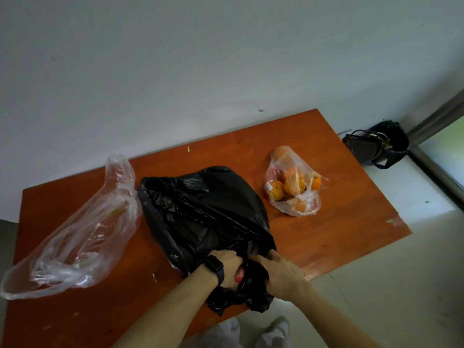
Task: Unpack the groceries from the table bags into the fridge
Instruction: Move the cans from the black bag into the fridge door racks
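Both forearms reach in from the bottom edge. The left hand [227,266], with a dark watch [214,267] on its wrist, and the right hand [283,277] meet at the mouth of the black bag [206,209]. Each grip is pressed closed on the crumpled plastic. The left fingers curl over the rim on one side and the right fingers tuck into the folds on the other, so the fingertips of both are hidden.

Between the hands a small red thing [238,276] shows inside the opening. What it is cannot be made out, and the dark plastic hides everything else inside.

The black bag lies in the middle of the frame on the orange-brown tabletop [339,209], with its mouth hanging over the near edge.

Three bags lie on the tabletop:
- The black bag, in the middle.
- A clear bag [82,229], just beside it on the left of the frame. It is limp and nearly flat, with only a faint green and red smear visible through it.
- A bag of oranges [292,184], to the right of centre and apart from the black bag. At least five oranges can be counted, but folds in the plastic blur the rest.

A few pale green scraps dot the tabletop.

In the upper right, on the floor by the wall, stand two dark bags [376,146] touching each other. Something green pokes from one. A metal frame runs past them and is cut off by the right edge.

At the bottom edge a white shoe [276,330] shows, partly cropped.
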`<state>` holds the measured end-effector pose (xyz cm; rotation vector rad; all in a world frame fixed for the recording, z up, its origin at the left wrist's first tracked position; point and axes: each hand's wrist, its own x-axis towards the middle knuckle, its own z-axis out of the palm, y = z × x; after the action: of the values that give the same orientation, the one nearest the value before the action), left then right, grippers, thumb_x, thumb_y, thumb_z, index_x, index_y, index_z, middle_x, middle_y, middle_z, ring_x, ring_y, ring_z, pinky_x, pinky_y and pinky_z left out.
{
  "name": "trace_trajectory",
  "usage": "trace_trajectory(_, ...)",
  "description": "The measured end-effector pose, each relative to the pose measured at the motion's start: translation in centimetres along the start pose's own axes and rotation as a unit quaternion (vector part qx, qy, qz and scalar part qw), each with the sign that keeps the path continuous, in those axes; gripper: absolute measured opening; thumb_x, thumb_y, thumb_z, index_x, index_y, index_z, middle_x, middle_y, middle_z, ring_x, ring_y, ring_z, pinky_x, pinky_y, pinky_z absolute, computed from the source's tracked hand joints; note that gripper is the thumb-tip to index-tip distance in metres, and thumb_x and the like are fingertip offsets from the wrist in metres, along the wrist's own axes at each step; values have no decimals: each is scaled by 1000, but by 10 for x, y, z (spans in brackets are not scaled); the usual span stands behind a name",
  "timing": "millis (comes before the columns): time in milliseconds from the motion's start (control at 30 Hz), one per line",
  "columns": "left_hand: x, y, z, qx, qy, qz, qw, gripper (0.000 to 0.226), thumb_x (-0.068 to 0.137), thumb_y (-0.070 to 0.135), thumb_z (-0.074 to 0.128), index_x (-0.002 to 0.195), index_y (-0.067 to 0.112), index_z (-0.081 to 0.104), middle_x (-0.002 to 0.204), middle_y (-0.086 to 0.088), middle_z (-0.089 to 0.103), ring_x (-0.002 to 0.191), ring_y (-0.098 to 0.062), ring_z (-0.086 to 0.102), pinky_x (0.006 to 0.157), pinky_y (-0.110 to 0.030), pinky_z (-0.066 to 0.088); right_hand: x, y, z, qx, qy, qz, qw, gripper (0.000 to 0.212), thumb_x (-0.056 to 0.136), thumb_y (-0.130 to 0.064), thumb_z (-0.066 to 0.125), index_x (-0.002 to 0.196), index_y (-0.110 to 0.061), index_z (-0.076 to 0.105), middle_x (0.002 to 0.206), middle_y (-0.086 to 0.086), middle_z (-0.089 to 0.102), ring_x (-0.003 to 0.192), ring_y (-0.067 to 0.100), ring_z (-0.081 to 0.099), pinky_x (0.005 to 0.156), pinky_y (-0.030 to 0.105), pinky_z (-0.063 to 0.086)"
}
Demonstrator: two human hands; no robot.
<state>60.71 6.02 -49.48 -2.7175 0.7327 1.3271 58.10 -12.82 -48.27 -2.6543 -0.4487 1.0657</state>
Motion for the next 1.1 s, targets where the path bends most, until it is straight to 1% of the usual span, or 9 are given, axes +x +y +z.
trace_trajectory(133, -1, -13, -12, -66, 27, -29, 997, 53, 76, 49, 77, 110, 12, 58, 105, -9, 65, 89, -29, 65, 72, -41, 58, -7, 1, -2, -83, -27, 35, 996, 52, 91, -40, 48, 142, -41, 40, 129, 4, 49, 117, 31, 55, 85, 39, 48)
trace_trajectory(300, 1, -57, -36, -258, 120, -112, 952, 83, 68, 52, 82, 131, 11, 47, 131, -10, 54, 109, -27, 58, 85, -38, 53, -7, -1, -20, -96, 8, 116, 989, 32, 93, -39, 44, 110, -18, 61, 112, 4, 64, 102, 30, 65, 71, 33, 42)
trace_trajectory(400, 2, -76, -58, -247, 122, -119, 954, 121, 72, 44, 82, 159, 13, 4, 158, -16, 26, 133, -37, 45, 99, -42, 48, 6, -12, -29, -35, 139, 76, 987, 32, 97, -39, 39, 112, -19, 59, 102, 1, 63, 90, 27, 66, 66, 35, 49)
trace_trajectory(467, 3, -86, -74, -221, 127, -102, 962, 129, 73, 41, 84, 159, 23, -10, 160, -18, 20, 130, -39, 47, 96, -44, 50, 20, -25, -35, 11, 176, 35, 984, 37, 99, -37, 40, 125, -21, 59, 115, 0, 61, 97, 26, 65, 76, 38, 55)
trace_trajectory(533, 6, -93, -89, -187, 138, -79, 969, 130, 73, 40, 84, 157, 30, -14, 158, -18, 22, 122, -40, 52, 87, -41, 52, 37, -38, -41, 24, 138, 12, 990, 47, 99, -36, 44, 143, -20, 49, 150, 6, 43, 128, 30, 52, 97, 40, 51)
trace_trajectory(633, 12, -100, -111, -133, 161, -71, 975, 124, 74, 42, 80, 158, 31, -10, 158, -18, 19, 126, -41, 45, 90, -42, 51, 60, -47, -52, -25, 96, 64, 993, 80, 95, -42, 51, 160, -16, 12, 167, 15, -11, 153, 37, 2, 120, 47, 25)
trace_trajectory(700, 17, -106, -128, -97, 184, -77, 975, 118, 76, 41, 78, 159, 27, -3, 158, -18, 16, 134, -41, 36, 97, -44, 49, 75, -45, -63, -20, 103, 113, 988, 91, 93, -45, 53, 160, -16, -1, 164, 18, -21, 153, 38, -8, 122, 49, 14)
trace_trajectory(900, 40, -142, -169, -5, 262, -62, 963, 100, 72, 37, 79, 154, 24, 24, 144, -13, 29, 124, -35, 39, 93, -42, 51, 107, -16, -100, -22, 131, 156, 979, 89, 92, -43, 61, 159, -14, 11, 167, 13, -2, 152, 35, 9, 118, 46, 29)
trace_trajectory(1100, 56, -160, -180, -108, 283, -54, 951, 91, 69, 42, 78, 148, 27, 36, 136, -6, 35, 120, -29, 43, 91, -40, 51, 123, -12, -104, -5, 188, 150, 971, 68, 89, -50, 64, 144, -16, 41, 146, 12, 32, 134, 35, 35, 102, 45, 47)
